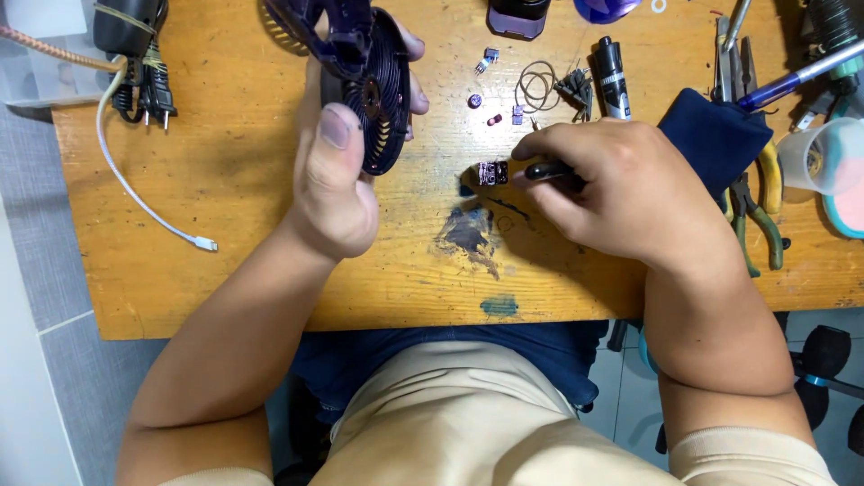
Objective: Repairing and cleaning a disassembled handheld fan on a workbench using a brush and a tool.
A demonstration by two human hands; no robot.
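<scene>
The left hand (337, 175) grips a round dark fan grille (382, 90), tilted up off the surface (234, 180) so its hub faces the person. The right hand (621, 189) pinches a dark tool (544, 170), its tip touching a small purple part (492, 173) near the centre.

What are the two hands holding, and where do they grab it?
The left hand grips the round dark fan grille by its rim. The right hand pinches a black-handled tool by its handle.

The left hand (337, 180) grips a dark round fan grille (373, 90) above the wooden table (243, 171); the right hand (621, 189) pinches a small tool (544, 170) against a tiny part (492, 173).
</scene>
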